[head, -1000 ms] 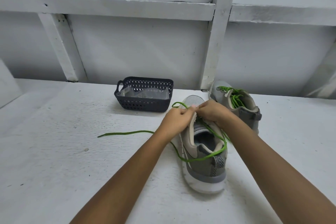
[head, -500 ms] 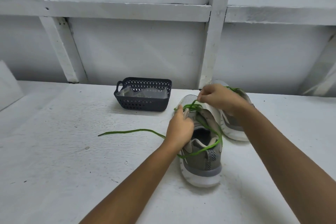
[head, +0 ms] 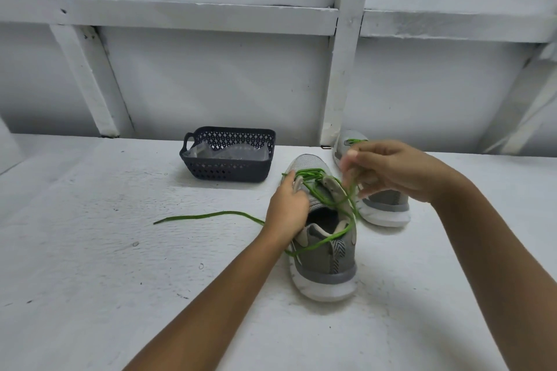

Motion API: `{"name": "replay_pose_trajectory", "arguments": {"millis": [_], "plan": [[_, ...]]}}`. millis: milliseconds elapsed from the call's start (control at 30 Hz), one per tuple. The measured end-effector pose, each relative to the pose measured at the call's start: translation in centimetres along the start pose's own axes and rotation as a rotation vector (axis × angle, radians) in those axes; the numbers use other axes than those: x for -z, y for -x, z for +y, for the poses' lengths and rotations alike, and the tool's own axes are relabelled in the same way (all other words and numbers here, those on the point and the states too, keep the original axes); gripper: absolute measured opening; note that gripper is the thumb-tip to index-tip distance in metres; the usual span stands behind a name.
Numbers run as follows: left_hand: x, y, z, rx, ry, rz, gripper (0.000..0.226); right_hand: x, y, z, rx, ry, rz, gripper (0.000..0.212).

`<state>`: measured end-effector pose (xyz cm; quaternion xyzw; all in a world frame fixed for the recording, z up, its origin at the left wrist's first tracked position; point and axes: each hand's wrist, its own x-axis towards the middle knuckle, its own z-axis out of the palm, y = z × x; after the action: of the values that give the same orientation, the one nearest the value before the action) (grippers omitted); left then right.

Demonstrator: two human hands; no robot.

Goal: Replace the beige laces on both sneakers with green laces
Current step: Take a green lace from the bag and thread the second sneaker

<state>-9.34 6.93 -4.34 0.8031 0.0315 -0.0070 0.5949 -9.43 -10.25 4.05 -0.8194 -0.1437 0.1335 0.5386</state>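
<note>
2 grey sneakers stood on the white bench [head: 90, 265], both toward its far edge and right of its middle. The near sneaker [head: 325, 262] had its toe turned to the far edge and its heel turned to the person. The far sneaker [head: 385, 205] stood just beside it on the right, closer to the wall, and was partly hidden behind the right hand [head: 391, 170].

A green lace [head: 309, 172] was threaded through the front eyelets of the near sneaker. 1 end of it trailed off to the left and lay flat on the bench. The other strand looped round the open collar and rose to the right hand. That hand was raised above the gap between the 2 sneakers, its fingers curled, thumb and fingertips pinching the strand; it was blurred there. The left hand [head: 286, 208] gripped the left eyelet flap of the near sneaker, its fingers curled onto the flap beside the tongue. A second green lace [head: 353, 141] showed at the top of the far sneaker.

1 dark perforated basket [head: 226, 170] with a loop handle on its left end stood at the far edge, left of the sneakers and apart from them. Crumpled clear plastic [head: 232, 153] lay in it; whether it held anything could not be told.
</note>
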Motion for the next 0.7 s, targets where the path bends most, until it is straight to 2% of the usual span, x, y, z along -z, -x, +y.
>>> {"name": "replay_pose_trajectory", "arguments": {"millis": [67,100,133,200,267,367,467,600,667,700], "plan": [[0.1,0.0,-0.1,0.000,0.031,-0.007,0.055,0.1,-0.9,0.6,-0.101,0.214,0.258,0.025],[0.2,0.0,-0.1,-0.001,0.049,-0.010,0.055,0.0,-1.3,1.0,-0.162,0.336,0.302,0.025],[0.2,-0.1,-0.2,-0.003,0.061,-0.011,0.055,-0.1,-1.5,1.5,-0.231,0.421,0.270,0.026],[0.1,-0.3,-0.4,-0.001,0.073,-0.007,0.055,-0.7,-1.7,2.4,-0.352,0.485,0.086,0.035],[0.1,-0.6,-0.6,0.003,0.078,-0.006,0.055,-1.3,-1.8,3.0,-0.387,0.493,-0.028,0.034],[0.1,-0.7,-0.6,0.010,0.060,-0.004,0.055,-1.6,-2.4,3.9,-0.366,0.467,0.060,0.020],[0.2,-0.7,-0.6,0.008,0.060,-0.004,0.055,-2.1,-3.0,4.1,-0.322,0.367,0.213,0.017],[0.2,-0.7,-0.8,0.008,0.057,0.003,0.056,-2.4,-4.8,2.9,-0.021,0.439,0.573,0.008],[0.1,-0.7,-0.8,0.004,0.061,0.006,0.057,-2.5,-6.1,2.2,0.079,0.434,0.642,0.009],[0.1,-0.7,-0.8,0.002,0.065,0.005,0.057,-2.5,-6.9,1.8,0.070,0.314,0.622,0.009]]}}
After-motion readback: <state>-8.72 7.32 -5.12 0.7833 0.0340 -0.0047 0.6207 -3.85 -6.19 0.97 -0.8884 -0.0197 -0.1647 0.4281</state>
